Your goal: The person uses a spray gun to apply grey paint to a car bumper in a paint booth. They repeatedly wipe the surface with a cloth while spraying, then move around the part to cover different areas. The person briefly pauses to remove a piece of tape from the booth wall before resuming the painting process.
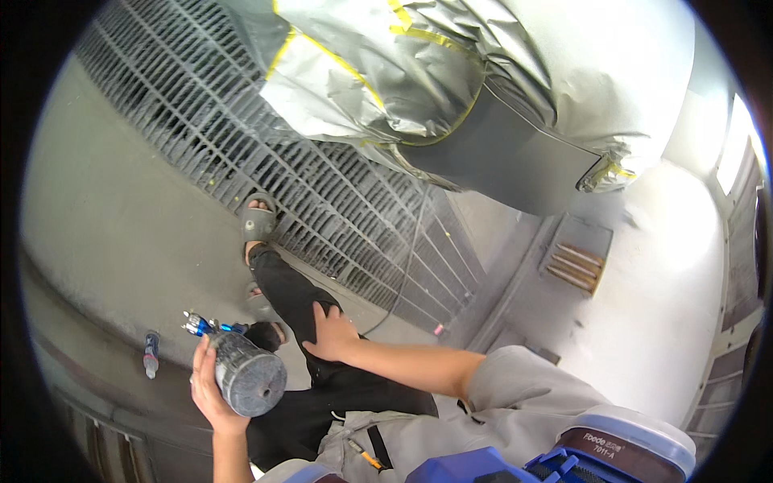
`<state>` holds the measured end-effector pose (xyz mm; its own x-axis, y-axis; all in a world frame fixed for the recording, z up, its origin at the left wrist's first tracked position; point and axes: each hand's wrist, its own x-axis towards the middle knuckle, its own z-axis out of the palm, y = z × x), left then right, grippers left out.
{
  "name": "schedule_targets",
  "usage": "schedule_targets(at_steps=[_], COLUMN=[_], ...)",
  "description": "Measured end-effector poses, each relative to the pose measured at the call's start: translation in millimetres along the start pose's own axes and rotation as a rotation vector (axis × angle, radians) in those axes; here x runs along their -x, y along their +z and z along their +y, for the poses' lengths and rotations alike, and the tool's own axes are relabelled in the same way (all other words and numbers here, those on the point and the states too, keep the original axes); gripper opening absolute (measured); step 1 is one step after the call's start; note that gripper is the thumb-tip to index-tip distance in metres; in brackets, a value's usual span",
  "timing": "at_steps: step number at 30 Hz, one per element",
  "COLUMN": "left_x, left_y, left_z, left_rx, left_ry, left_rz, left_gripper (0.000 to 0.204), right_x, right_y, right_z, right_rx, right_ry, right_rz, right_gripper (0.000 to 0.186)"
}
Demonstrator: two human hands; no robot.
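My left hand point(211, 390) is closed round a spray gun, its fingers wrapped about the side of the gun's dusty grey paint cup point(251, 377). The blue and silver gun body point(200, 324) points away from me, with the cup's flat lid toward me. My right hand point(332, 336) lies on my dark-trousered knee, fingers spread, holding nothing. Ahead stands a large rounded body wrapped in silver masking sheet point(338, 84) edged with yellow tape. A smooth grey panel point(499, 153) shows bare between the sheets, well away from both hands.
Slotted metal floor grating point(322, 189) runs under the wrapped body. A thin dark hose point(409, 262) crosses it near my right knee. A small bottle point(151, 354) is on the floor at the left. A framed box with slats point(576, 253) is at the right.
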<state>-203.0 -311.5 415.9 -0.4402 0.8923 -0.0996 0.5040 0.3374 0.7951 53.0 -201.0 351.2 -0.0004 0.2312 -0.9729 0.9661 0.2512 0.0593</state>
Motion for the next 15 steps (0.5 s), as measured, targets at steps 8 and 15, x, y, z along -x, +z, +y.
schedule_targets(at_steps=[8, 15], left_x=[-121.0, -118.2], left_y=[60.0, 103.3], left_z=[-138.0, -223.3], left_rx=[0.007, 0.120], left_ry=[0.157, 0.171], left_rz=[-0.331, -0.468], left_gripper=[0.068, 0.061], right_x=[-39.3, -41.1], right_y=[-35.7, -19.0], right_z=[-18.2, -50.9], right_rx=[-0.224, -0.552], right_ry=[-0.032, 0.065], right_rz=[0.086, 0.206], right_gripper=[0.086, 0.065])
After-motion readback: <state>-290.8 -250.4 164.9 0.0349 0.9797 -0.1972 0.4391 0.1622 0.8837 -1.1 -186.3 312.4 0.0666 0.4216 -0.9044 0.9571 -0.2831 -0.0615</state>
